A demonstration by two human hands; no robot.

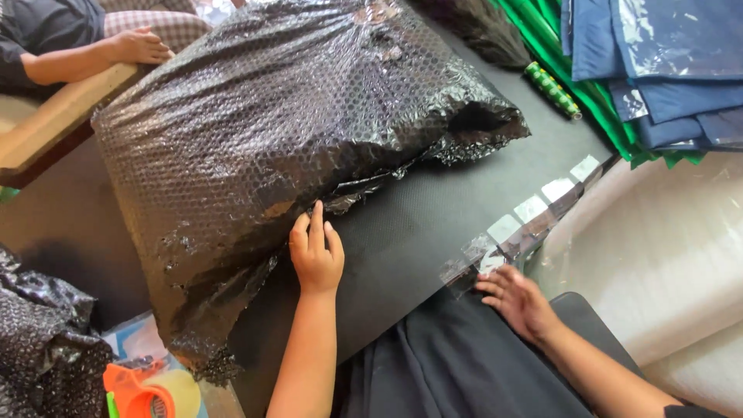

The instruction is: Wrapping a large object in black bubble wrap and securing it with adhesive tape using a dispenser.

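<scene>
Black bubble-wrap bundle (pixel 294 139) edge under flat left hand (pixel 316 251); right hand (pixel 517 298) spread, touching tape strips (pixel 511 232).

Bubble wrap parcel (pixel 286 131): glossy black, honeycomb pattern of small bubbles, grey-white glare across the top. Table surface (pixel 433 217): matt black, fine woven texture. Tape strips (pixel 526 213) along the table edge: clear, showing pale whitish squares. Tape dispenser (pixel 135 393): bright orange, holding a translucent yellowish roll. Folded fabric (pixel 665 70): navy blue under clear film. Green material (pixel 573 62) beside it: vivid green, with a rolled end patterned in green and yellow bands. Cloth (pixel 457 371) at the near edge: charcoal black, plain. Wooden board (pixel 54 124): light tan. Checked cloth (pixel 166 23): grey-and-white check.
</scene>
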